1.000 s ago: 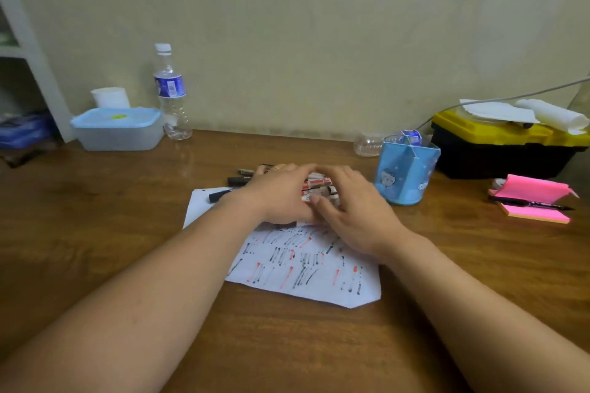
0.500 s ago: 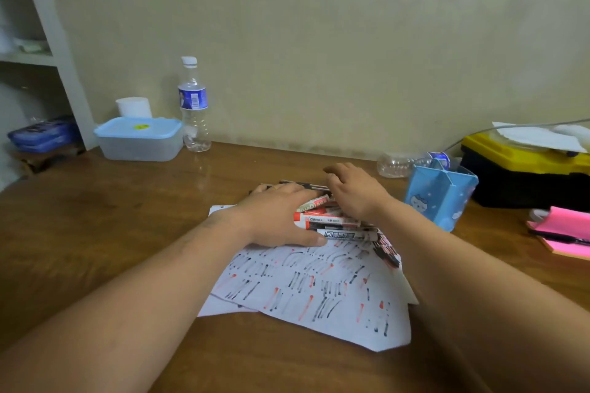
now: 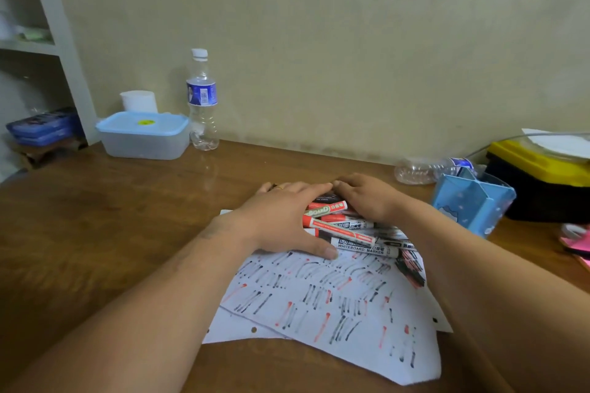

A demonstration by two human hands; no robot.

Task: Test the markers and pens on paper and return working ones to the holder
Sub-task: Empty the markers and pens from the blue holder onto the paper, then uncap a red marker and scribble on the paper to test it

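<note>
Head view: both hands laid over a heap of markers on the test sheet.

Markers [image 3: 343, 226], red and black barrels crossed, are heaped on the far edge of the paper [image 3: 335, 306], which is scribbled with red and black strokes and lies on the wooden table [image 3: 127, 217]. The left hand [image 3: 281, 220] is spread over the heap's left end, fingers nearly straight and clasping nothing, thumb pressed flat on the paper beside a black whiteboard marker [image 3: 364, 247]. The right hand [image 3: 367, 198] is arched over the far right end, fingertips almost meeting the left's; whether a marker is gripped beneath cannot be told. The blue holder [image 3: 472, 201] is stood to the right, apart from the heap.
</note>
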